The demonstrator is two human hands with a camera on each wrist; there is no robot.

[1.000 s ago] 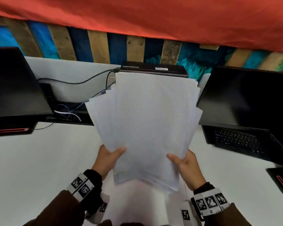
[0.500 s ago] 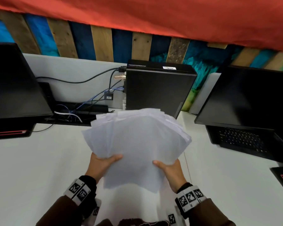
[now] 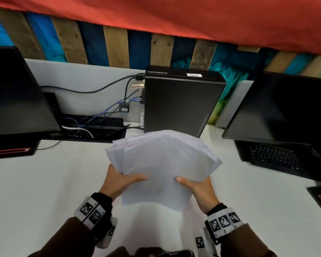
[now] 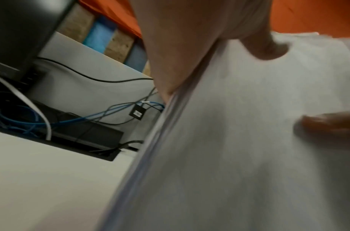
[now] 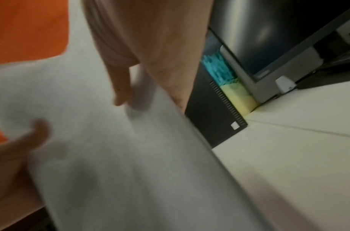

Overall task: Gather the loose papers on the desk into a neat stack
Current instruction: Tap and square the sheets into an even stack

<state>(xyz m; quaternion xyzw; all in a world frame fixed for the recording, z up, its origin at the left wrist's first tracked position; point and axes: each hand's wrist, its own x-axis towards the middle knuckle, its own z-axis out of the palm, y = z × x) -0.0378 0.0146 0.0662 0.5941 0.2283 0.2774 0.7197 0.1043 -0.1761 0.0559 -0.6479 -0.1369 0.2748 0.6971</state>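
A bundle of white papers point(image 3: 163, 164) hangs tilted above the white desk point(image 3: 35, 191), its sheets fanned out unevenly along the far edge. My left hand point(image 3: 121, 179) grips the bundle's left side, thumb on top and fingers hidden beneath. My right hand point(image 3: 196, 186) grips the right side the same way. In the left wrist view the papers point(image 4: 239, 140) fill the right half under my left thumb point(image 4: 267, 46). In the right wrist view the papers point(image 5: 111, 156) lie under my right thumb point(image 5: 120, 87).
A black computer tower point(image 3: 180, 101) stands just behind the papers. A dark monitor point(image 3: 13, 93) is at the left, another monitor point(image 3: 285, 108) with a laptop keyboard point(image 3: 272, 156) at the right. Cables and a black cable tray point(image 3: 93, 128) lie at the back left.
Both hands have lowered the papers and tipped them from nearly upright towards flat, uncovering the tower behind. The grips are the same.
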